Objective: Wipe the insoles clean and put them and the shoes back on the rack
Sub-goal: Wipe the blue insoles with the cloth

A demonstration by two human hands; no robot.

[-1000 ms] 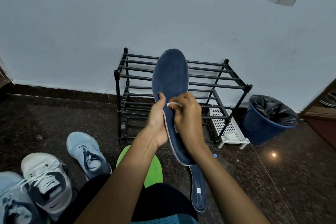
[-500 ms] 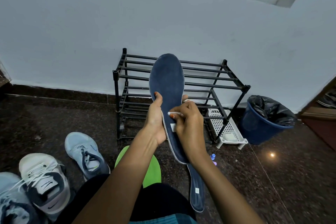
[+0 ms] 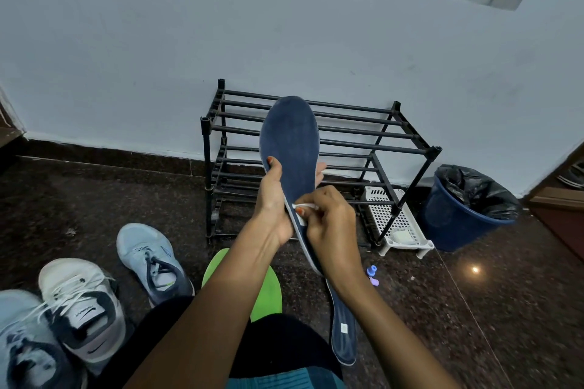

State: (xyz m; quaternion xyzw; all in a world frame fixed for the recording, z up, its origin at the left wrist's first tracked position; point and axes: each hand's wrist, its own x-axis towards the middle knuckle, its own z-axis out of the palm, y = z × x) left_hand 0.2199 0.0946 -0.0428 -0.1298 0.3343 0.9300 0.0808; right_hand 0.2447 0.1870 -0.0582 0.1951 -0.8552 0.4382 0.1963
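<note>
The fingers of the right hand (image 3: 331, 224), pinching a small white wipe (image 3: 305, 206), have slid heelward down the navy insole (image 3: 292, 142) gripped just beside them by the left hand (image 3: 273, 199), so wiping is mid-stroke and the rack (image 3: 206, 151) beyond must wait.

Left hand (image 3: 272, 203) curls in a grip, thumb up; right hand (image 3: 331, 227) pinches.
</note>
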